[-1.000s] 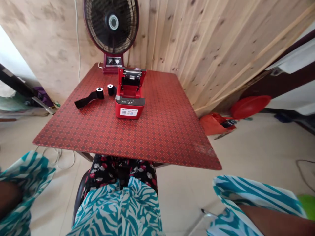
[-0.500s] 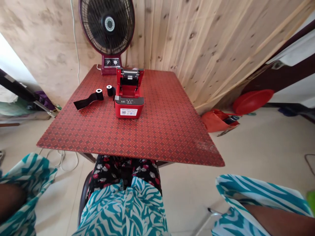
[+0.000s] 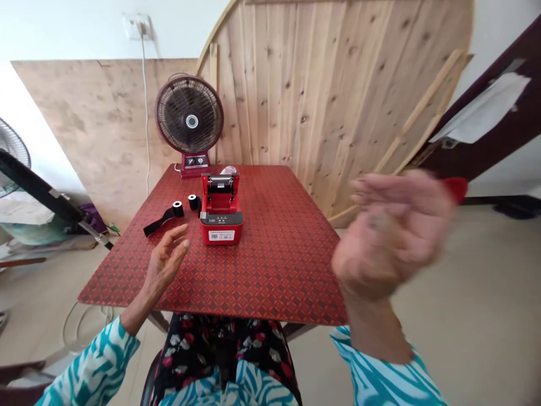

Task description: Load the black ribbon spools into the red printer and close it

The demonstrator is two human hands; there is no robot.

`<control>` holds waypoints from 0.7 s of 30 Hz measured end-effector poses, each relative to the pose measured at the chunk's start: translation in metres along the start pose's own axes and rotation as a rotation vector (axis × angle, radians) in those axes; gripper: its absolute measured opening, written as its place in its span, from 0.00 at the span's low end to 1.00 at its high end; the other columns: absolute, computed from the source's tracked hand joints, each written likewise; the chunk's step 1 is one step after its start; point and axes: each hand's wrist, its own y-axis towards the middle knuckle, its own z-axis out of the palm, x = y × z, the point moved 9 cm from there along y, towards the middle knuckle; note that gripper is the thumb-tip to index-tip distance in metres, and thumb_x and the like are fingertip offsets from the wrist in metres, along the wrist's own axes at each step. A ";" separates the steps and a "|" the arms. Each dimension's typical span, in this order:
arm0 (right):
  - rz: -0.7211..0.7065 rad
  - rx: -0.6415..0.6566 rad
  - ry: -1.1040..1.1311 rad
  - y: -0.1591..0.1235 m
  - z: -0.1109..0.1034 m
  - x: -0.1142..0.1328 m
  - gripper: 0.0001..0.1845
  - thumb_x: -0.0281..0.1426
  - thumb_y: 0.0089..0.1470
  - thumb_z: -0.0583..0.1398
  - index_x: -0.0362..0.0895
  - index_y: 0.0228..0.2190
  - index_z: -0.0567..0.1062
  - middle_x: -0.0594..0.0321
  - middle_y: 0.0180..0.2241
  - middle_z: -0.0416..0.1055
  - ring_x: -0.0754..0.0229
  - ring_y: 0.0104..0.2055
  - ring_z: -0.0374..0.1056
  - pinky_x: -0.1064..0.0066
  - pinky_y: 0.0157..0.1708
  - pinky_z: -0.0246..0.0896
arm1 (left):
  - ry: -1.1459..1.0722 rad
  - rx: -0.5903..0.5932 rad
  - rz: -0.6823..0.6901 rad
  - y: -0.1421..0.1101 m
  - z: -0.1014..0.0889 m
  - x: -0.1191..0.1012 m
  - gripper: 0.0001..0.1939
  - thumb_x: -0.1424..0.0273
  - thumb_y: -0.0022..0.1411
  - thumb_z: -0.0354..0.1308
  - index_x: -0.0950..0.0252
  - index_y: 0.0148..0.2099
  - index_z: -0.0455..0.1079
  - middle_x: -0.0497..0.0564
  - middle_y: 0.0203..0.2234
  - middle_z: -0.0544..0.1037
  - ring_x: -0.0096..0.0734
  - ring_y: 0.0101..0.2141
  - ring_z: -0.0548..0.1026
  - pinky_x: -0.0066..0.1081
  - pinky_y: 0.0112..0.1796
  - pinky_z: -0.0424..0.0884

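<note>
A small red label printer [image 3: 222, 230] with a black top panel stands on the table, its lid raised at the back. My left hand [image 3: 165, 260] hovers over the table to the printer's lower left, fingers apart, holding nothing. Just beyond it lies a black paper roll [image 3: 178, 210] with a loose black tail stretching left. A second black roll [image 3: 193, 202] stands close to the printer's left side. My right hand [image 3: 389, 231] is raised past the table's right edge, close to the camera; motion blur smears its fingers.
The red patterned tabletop [image 3: 270, 270] bears all these items. At its back left stands a maroon fan [image 3: 191, 121], its white cord rising to a wall socket [image 3: 137, 26]. A wooden panel [image 3: 304, 113] backs the table. A black pole [image 3: 46, 192] slants at left.
Both hands have come into view, the left over the table and the right raised at the right. The camera view has tilted up. The printer and rolls appear unmoved on the table.
</note>
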 end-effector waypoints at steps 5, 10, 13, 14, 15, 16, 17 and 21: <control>0.252 0.056 -0.056 -0.027 0.042 -0.110 0.19 0.41 0.61 0.56 0.48 0.51 0.70 0.54 0.49 0.72 0.56 0.50 0.71 0.56 0.53 0.68 | -0.098 -0.088 -0.071 0.030 0.017 0.040 0.29 0.50 0.61 0.59 0.65 0.56 0.70 0.58 0.55 0.74 0.44 0.57 0.70 0.44 0.60 0.63; 0.447 0.249 -0.185 -0.077 0.062 -0.204 0.23 0.46 0.59 0.54 0.46 0.48 0.73 0.52 0.45 0.75 0.55 0.47 0.72 0.57 0.51 0.70 | -0.221 0.006 -0.161 0.036 0.048 0.075 0.32 0.49 0.64 0.55 0.68 0.60 0.67 0.60 0.54 0.75 0.44 0.56 0.72 0.44 0.59 0.65; 0.498 0.377 -0.202 -0.104 0.071 -0.227 0.22 0.44 0.59 0.53 0.46 0.48 0.73 0.52 0.45 0.75 0.53 0.47 0.73 0.54 0.52 0.69 | -0.205 0.079 -0.162 0.036 0.060 0.079 0.31 0.50 0.66 0.53 0.67 0.61 0.66 0.59 0.55 0.75 0.43 0.58 0.71 0.43 0.60 0.64; 0.510 0.440 -0.201 -0.111 0.076 -0.230 0.22 0.43 0.58 0.53 0.46 0.48 0.73 0.52 0.45 0.76 0.52 0.48 0.73 0.53 0.52 0.68 | -0.181 0.094 -0.162 0.035 0.061 0.078 0.30 0.51 0.67 0.52 0.66 0.61 0.66 0.59 0.55 0.74 0.43 0.58 0.70 0.43 0.60 0.63; 0.516 0.504 -0.201 -0.117 0.081 -0.232 0.22 0.43 0.58 0.53 0.46 0.48 0.73 0.52 0.45 0.76 0.51 0.48 0.73 0.52 0.53 0.68 | -0.153 0.100 -0.162 0.035 0.061 0.076 0.29 0.51 0.67 0.52 0.66 0.61 0.66 0.58 0.56 0.74 0.42 0.58 0.70 0.42 0.61 0.63; 0.515 0.563 -0.206 -0.122 0.086 -0.233 0.21 0.42 0.58 0.54 0.46 0.48 0.74 0.52 0.45 0.76 0.51 0.48 0.73 0.51 0.53 0.67 | -0.126 0.099 -0.162 0.034 0.061 0.075 0.28 0.52 0.68 0.51 0.65 0.61 0.66 0.57 0.57 0.73 0.41 0.58 0.70 0.41 0.61 0.62; 0.507 0.610 -0.220 -0.125 0.090 -0.233 0.21 0.42 0.58 0.54 0.46 0.47 0.74 0.52 0.45 0.76 0.50 0.49 0.73 0.50 0.53 0.67 | -0.105 0.095 -0.161 0.034 0.060 0.073 0.28 0.52 0.68 0.51 0.65 0.61 0.66 0.57 0.57 0.73 0.41 0.58 0.70 0.41 0.62 0.62; 0.433 0.685 -0.308 -0.125 0.096 -0.235 0.19 0.43 0.58 0.53 0.47 0.41 0.76 0.53 0.43 0.76 0.49 0.48 0.72 0.50 0.52 0.66 | -0.091 0.107 -0.158 0.034 0.060 0.067 0.28 0.52 0.68 0.49 0.66 0.61 0.65 0.57 0.57 0.73 0.41 0.58 0.70 0.41 0.61 0.62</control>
